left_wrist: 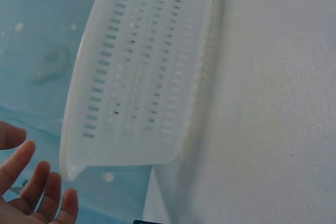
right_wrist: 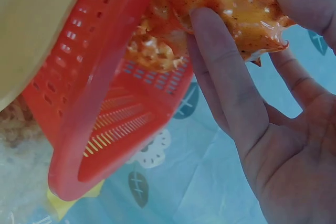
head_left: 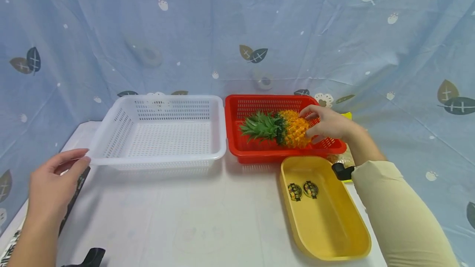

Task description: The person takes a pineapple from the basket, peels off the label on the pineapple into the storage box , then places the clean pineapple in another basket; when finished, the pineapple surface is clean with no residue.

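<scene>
A pineapple (head_left: 297, 132) with a green crown and a glossy orange body lies on its side in the red basket (head_left: 256, 153), crown to the left. My right hand (head_left: 330, 125) holds its base end, thumb and fingers on different sides. In the right wrist view, fingertips and thumb of that hand (right_wrist: 283, 114) meet the bumpy orange skin. My left hand (head_left: 55, 184) is at the near left corner of the white basket (head_left: 159, 160). The left wrist view shows its fingers (left_wrist: 52, 192) loosely bent and spread beside the corner, gripping nothing.
A yellow tray (head_left: 330, 221) bearing two dark round stickers stands in front of the red basket. Partly hidden behind my right wrist is a clear and yellow package (head_left: 346, 155). A dark-edged strip (head_left: 76, 195) lies by my left hand. Patterned blue cloth (head_left: 208, 44) hangs behind.
</scene>
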Motion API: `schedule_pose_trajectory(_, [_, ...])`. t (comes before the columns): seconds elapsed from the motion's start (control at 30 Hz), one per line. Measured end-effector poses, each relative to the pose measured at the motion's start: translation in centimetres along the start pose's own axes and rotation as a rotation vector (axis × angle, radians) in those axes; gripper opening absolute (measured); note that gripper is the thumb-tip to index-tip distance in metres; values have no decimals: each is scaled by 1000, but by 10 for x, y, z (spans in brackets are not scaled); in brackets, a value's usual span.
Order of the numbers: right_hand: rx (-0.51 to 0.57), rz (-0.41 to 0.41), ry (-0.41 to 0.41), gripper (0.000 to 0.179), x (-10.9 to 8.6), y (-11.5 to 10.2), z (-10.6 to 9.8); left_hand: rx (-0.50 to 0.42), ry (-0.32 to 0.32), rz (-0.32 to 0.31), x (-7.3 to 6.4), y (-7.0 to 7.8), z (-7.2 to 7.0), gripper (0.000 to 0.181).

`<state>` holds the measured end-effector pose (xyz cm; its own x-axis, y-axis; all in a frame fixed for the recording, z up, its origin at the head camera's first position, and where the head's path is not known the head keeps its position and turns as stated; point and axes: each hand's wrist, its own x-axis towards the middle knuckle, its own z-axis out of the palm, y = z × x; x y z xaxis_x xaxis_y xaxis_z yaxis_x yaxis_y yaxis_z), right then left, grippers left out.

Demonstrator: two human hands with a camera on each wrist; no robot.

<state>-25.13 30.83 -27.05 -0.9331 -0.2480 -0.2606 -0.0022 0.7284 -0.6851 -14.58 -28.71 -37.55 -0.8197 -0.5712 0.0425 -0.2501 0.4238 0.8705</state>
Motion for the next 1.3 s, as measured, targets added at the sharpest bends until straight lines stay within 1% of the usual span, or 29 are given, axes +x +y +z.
schedule_pose_trajectory(0.2, [-5, 22, -16, 60, 6, 2, 1, -67, 13, -82, 5, 0, 1, 29])
schedule_pose_trajectory(0.4, [-20, 38, -66, 60, 12, 3, 4, -148, 14, -124, 10, -2, 4, 28])
schedule_pose_trajectory(0.53, [-22, 49, -92, 59, 16, 8, 5, -154, -8, -137, 13, -6, 4, 32])
schedule_pose_trajectory(0.63, [-15, 58, -105, 59, 20, 11, 6, -114, -36, -136, 15, -8, 4, 38])
schedule_pose_trajectory(0.77, [-11, 65, -113, 59, 26, 12, 7, -56, -74, -98, 17, -13, 4, 50])
schedule_pose_trajectory(0.9, [-20, 76, -119, 59, 29, 12, 7, -58, -106, -68, 19, -16, 5, 59])
schedule_pose_trajectory(1.1, [-50, 109, -136, 64, 31, 17, 8, -62, -162, -74, 21, -18, 5, 65])
schedule_pose_trajectory(1.3, [-30, 126, -126, 64, 35, 23, 10, -77, -165, -84, 21, -18, 5, 66])
